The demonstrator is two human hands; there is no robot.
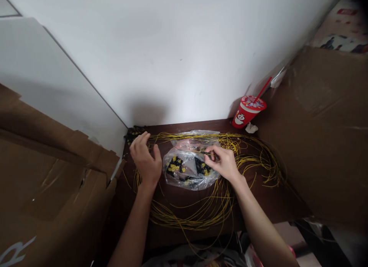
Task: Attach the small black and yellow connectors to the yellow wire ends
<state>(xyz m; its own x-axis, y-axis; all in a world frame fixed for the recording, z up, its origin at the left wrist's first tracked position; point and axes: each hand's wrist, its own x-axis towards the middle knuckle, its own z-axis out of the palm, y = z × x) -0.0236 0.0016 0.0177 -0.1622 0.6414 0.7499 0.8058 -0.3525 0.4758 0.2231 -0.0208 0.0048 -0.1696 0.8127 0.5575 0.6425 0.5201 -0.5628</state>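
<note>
Two bare hands are at work over a dark desk [276,205] set against a white wall. Taking the clear plastic bag [188,169] at the desk's middle as reference: the left hand [145,159] lies just left of the bag, palm down, fingers spread and loose on the yellow wires [201,213]; its grip is released, clasping nothing. The right hand [222,162] sits at the bag's right edge, touching it, thumb and fingers pinched together on a thin dark strand that runs across the bag's upper part; what the strand is cannot be told for certain.

Bag contents: small black and yellow parts, bunched in its lower half. The yellow wires lie in wide loose coils all round the bag, spreading furthest to its right and toward the near desk edge.

Behind and right of the bag, near the wall, stands a red paper cup [247,112] with a red straw; a crumpled white scrap [251,128] lies just beside its base. Brown cardboard [57,190] flanks the desk, left and right of the bag.
</note>
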